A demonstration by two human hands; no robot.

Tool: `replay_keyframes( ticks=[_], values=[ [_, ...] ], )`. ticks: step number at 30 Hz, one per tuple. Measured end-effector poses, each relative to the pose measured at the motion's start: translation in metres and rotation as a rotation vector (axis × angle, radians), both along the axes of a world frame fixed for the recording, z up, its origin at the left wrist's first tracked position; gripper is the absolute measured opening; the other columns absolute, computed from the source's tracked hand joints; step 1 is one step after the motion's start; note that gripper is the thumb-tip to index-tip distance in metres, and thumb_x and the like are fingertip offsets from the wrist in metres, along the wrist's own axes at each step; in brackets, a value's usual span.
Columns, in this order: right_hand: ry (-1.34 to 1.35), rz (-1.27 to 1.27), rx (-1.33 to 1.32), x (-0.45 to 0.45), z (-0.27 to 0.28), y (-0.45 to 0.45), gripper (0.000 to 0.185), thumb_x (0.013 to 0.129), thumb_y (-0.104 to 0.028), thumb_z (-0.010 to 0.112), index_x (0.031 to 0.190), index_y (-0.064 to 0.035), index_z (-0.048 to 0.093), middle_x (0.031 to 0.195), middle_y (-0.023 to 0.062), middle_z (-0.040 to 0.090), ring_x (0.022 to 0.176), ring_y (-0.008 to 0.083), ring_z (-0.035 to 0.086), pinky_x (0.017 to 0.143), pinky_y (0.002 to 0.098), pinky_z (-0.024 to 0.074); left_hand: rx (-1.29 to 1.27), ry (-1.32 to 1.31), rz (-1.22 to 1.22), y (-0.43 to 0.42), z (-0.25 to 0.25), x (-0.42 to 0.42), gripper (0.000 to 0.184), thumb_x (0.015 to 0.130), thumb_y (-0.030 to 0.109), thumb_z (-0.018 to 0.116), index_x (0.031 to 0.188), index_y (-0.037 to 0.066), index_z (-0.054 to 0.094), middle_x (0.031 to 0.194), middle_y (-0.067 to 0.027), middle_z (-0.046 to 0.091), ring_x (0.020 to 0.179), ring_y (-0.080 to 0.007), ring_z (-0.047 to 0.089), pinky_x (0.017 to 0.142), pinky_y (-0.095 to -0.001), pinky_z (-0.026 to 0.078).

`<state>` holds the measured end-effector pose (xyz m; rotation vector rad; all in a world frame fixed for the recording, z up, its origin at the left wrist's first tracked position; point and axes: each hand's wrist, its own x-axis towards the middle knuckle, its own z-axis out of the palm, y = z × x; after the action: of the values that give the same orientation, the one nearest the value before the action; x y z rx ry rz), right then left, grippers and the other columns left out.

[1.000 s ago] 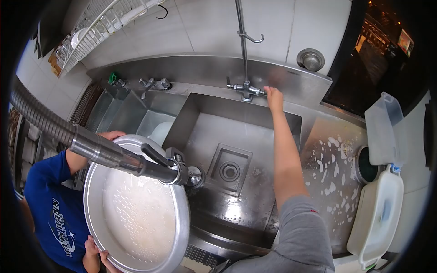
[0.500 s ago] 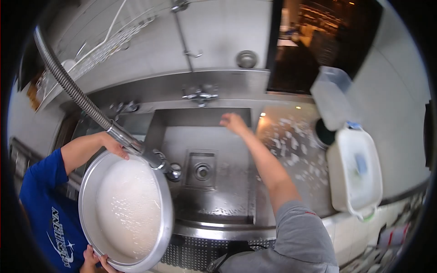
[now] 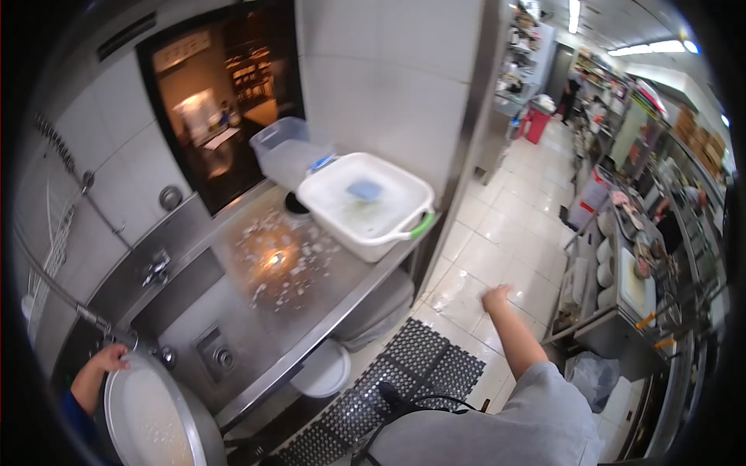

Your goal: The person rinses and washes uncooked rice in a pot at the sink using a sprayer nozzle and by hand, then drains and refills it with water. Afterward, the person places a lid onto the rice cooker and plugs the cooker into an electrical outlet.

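Note:
My right hand [image 3: 496,298] hangs in the air above the tiled floor, away from the counter. Its fingers look loosely curled, slightly blurred, with nothing visible in them. My left hand is out of view. At the lower left, a co-worker's hand [image 3: 110,357] grips the rim of a large round metal pot [image 3: 203,435], whose white contents look like rice in cloudy water. The pot is tilted beside the steel sink [image 3: 183,322].
White scraps [image 3: 295,268] litter the steel counter [image 3: 311,314]. A white basin [image 3: 318,190] with a blue item stands near a clear plastic tub [image 3: 281,151]. Below are a perforated black mat [image 3: 412,357] and a white lid [image 3: 322,369]. Racks and dishes [image 3: 606,256] line the right.
The view has swung right, bringing the kitchen aisle in. My right hand has left the sink and is now over the floor. The co-worker still holds the pot.

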<state>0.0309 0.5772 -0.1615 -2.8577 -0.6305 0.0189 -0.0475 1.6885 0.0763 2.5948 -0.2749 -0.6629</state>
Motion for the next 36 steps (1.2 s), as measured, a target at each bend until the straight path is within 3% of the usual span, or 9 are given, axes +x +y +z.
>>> replay_keyframes(
  ticks=[2,5,7,9,14,18,26,32,36],
  values=[
    [0.543,-0.73,-0.123,-0.098,0.067,-0.021,0.048,0.066,-0.043,0.067,0.103,-0.0129,0.062,0.104,0.0101,0.061,0.103,0.0275,0.053,0.087,0.045,0.0412,-0.026,-0.045,0.011,0.017,-0.007,-0.003,0.035,0.058,0.027,0.079,0.067,0.005,0.054,0.062,-0.0014,0.052,0.058,-0.0094,0.045,0.051,-0.0297,0.041],
    [0.662,-1.381,0.7,-0.174,0.028,-0.116,0.043,0.067,-0.044,0.066,0.101,-0.0183,0.063,0.1,0.0062,0.062,0.081,0.0267,0.062,0.07,0.0413,0.0491,-0.165,-0.003,0.089,-0.034,0.023,-0.019,0.032,0.058,0.021,0.079,0.07,0.005,0.054,0.065,-0.0003,0.054,0.059,-0.0088,0.048,0.052,-0.0271,0.041],
    [0.512,-1.245,0.002,-0.228,-0.005,-0.183,0.036,0.07,-0.033,0.067,0.098,-0.0104,0.063,0.102,0.0094,0.061,0.09,0.0238,0.06,0.073,0.0365,0.0497,-0.301,0.002,0.184,-0.06,0.033,-0.031,0.032,0.056,0.014,0.08,0.075,0.005,0.055,0.069,-0.0003,0.056,0.062,-0.0091,0.051,0.054,-0.0264,0.043],
    [0.614,-1.284,-0.101,-0.282,-0.037,-0.244,0.04,0.068,-0.035,0.069,0.097,-0.0066,0.063,0.101,0.0112,0.061,0.092,0.0237,0.059,0.076,0.0346,0.0487,-0.378,0.018,0.289,-0.11,0.048,-0.038,0.036,0.054,0.006,0.08,0.081,0.004,0.056,0.074,-0.0011,0.058,0.066,-0.0097,0.054,0.057,-0.0269,0.045],
    [0.945,-1.649,0.132,-0.347,-0.136,-0.373,0.051,0.063,-0.038,0.073,0.099,-0.0037,0.062,0.104,0.0132,0.06,0.098,0.0285,0.056,0.085,0.037,0.0438,-0.333,-0.185,0.394,-0.252,0.027,-0.005,0.031,0.06,0.016,0.075,0.085,0.006,0.06,0.077,-0.0031,0.061,0.07,-0.0158,0.057,0.061,-0.0325,0.047],
    [0.797,-1.162,0.036,-0.283,-0.142,-0.411,0.047,0.065,-0.041,0.07,0.091,-0.0022,0.064,0.084,0.0114,0.064,0.075,0.0252,0.061,0.068,0.0352,0.0487,-0.149,-0.269,0.412,-0.499,-0.076,0.098,0.029,0.063,0.022,0.071,0.085,0.006,0.061,0.081,-0.0059,0.061,0.074,-0.0194,0.057,0.064,-0.0346,0.046],
    [0.209,-1.177,0.535,-0.03,-0.014,-0.468,0.038,0.075,-0.029,0.063,0.107,-0.0082,0.058,0.09,0.0136,0.064,0.087,0.0257,0.06,0.075,0.0337,0.0464,0.166,0.101,-0.094,-0.935,-0.307,0.214,0.032,0.069,0.033,0.063,0.087,0.007,0.062,0.087,-0.0115,0.061,0.082,-0.0266,0.057,0.07,-0.0388,0.046],
    [0.191,-1.522,0.48,-0.12,-0.044,-0.517,0.032,0.075,-0.029,0.061,0.098,-0.0058,0.061,0.088,0.0149,0.063,0.083,0.0276,0.06,0.074,0.0338,0.0469,0.384,0.248,-0.474,-1.095,-0.349,0.335,0.038,0.074,0.042,0.057,0.088,0.007,0.063,0.092,-0.0157,0.061,0.088,-0.0321,0.058,0.075,-0.0419,0.046],
    [0.513,-1.762,0.149,-0.258,-0.121,-0.506,0.036,0.072,-0.035,0.057,0.092,-0.0051,0.063,0.093,0.0169,0.061,0.091,0.0322,0.057,0.08,0.0392,0.0452,0.1,-0.156,-0.542,-1.293,-0.358,0.451,0.016,0.073,0.02,0.055,0.077,0.006,0.063,0.073,-0.0165,0.061,0.07,-0.0317,0.059,0.063,-0.0412,0.047]
  ],
)
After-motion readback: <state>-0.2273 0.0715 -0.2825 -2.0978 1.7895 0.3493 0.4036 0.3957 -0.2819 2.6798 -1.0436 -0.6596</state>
